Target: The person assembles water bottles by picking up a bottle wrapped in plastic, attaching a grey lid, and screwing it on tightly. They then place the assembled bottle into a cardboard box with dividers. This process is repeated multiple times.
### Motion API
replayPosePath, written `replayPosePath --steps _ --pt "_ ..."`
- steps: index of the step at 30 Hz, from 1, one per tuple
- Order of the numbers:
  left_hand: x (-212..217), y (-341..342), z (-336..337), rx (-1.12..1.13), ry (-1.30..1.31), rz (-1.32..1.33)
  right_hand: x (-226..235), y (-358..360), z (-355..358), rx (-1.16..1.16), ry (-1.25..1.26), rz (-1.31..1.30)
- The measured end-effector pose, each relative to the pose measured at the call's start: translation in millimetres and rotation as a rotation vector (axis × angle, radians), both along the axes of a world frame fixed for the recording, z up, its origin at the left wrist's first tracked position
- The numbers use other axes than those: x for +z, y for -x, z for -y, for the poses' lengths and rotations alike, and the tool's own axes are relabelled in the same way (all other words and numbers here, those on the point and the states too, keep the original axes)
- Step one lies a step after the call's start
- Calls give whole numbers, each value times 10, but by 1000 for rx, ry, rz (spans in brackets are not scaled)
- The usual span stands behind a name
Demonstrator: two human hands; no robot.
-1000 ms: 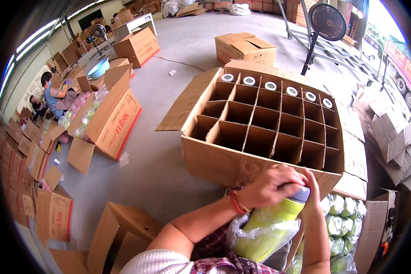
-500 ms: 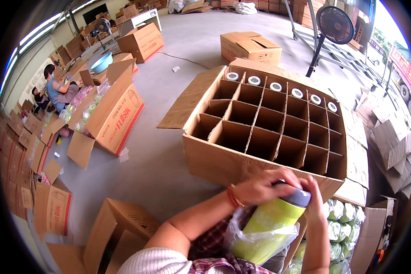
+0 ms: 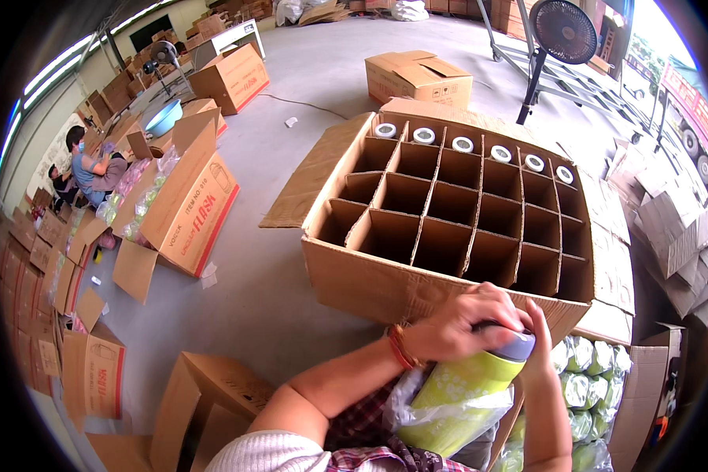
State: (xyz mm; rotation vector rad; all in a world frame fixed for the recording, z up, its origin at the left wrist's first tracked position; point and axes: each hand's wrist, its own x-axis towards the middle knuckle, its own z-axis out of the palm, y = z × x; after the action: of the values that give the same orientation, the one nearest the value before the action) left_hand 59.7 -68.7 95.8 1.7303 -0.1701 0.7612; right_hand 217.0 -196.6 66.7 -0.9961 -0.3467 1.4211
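Note:
A lime-green flask (image 3: 468, 385) with a pale flower pattern leans in front of me, tilted up to the right. Crumpled clear plastic bag (image 3: 448, 411) wraps its lower body. My left hand (image 3: 473, 321) is closed over the top of the grey-purple lid (image 3: 516, 347), fingers curled at its dark upper part. Around the right side of the lid and neck wraps my right hand (image 3: 540, 340). Just beyond my hands stands an open carton (image 3: 370, 271) with cardboard dividers. White round-topped items (image 3: 462, 145) fill its far row; the nearer cells show no tops.
Plastic-wrapped green flasks (image 3: 582, 385) are packed in a box at my lower right. An open empty-looking carton (image 3: 204, 393) sits at lower left. Farther left are filled cartons (image 3: 200, 212) and a seated person (image 3: 90, 169). A black fan (image 3: 562, 33) stands far right, above flattened cardboard (image 3: 676, 236).
My left fingers have shifted slightly on the lid, while both hands stay on the flask. The view has turned a little, so the surroundings sit slightly further left.

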Motion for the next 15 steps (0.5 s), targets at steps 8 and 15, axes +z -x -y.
replayPosePath --steps 8,15 --pt "-326 174 -71 -224 522 -60 41 -120 -49 -39 -13 402" --pt "164 -2 174 112 -196 -176 -354 -145 -46 5 -100 -148"
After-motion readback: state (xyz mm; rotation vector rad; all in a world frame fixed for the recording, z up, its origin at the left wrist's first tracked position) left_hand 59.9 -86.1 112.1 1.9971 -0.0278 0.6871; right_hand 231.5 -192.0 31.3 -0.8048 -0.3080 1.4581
